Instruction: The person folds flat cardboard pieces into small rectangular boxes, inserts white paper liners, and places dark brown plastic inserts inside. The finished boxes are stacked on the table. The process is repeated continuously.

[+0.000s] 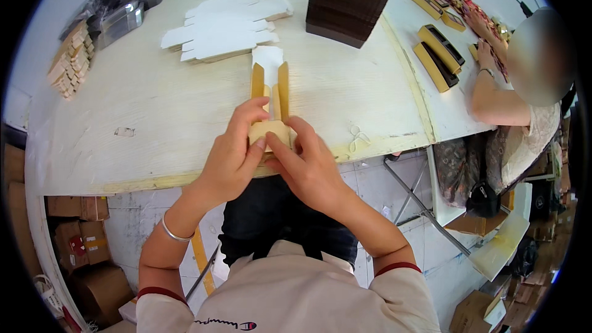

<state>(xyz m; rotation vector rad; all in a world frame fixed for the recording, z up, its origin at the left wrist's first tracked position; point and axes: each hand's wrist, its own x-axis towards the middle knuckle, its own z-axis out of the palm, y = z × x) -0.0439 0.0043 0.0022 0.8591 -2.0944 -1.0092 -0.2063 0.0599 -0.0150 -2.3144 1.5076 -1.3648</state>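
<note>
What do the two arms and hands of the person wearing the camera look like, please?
The left hand and right hand are ungloved. A slim silver bangle circles the left forearm. Both short sleeves are cream, edged with dark red bands.

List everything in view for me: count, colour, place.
Part-folded carton: one, tan and white, between both hands
Flat cartons: one pile, white, beyond the carton
Tall block: one, dark brown, far side
Small pieces: one pile, tan, left side
Plastic containers: several, clear and grey, far left
Boxes: several, tan and black, right side
Patterned strips: one bunch, reddish, far right
Looped strand: one, white, right of the hands
Work surface: one, cream, across the view
Cardboard boxes: several, brown, lower left and right
Co-worker: one, pale top, seated right
Bracelet: one, silver, left wrist
Left hand: one, bare, carton's left
Right hand: one, bare, carton's right
</note>
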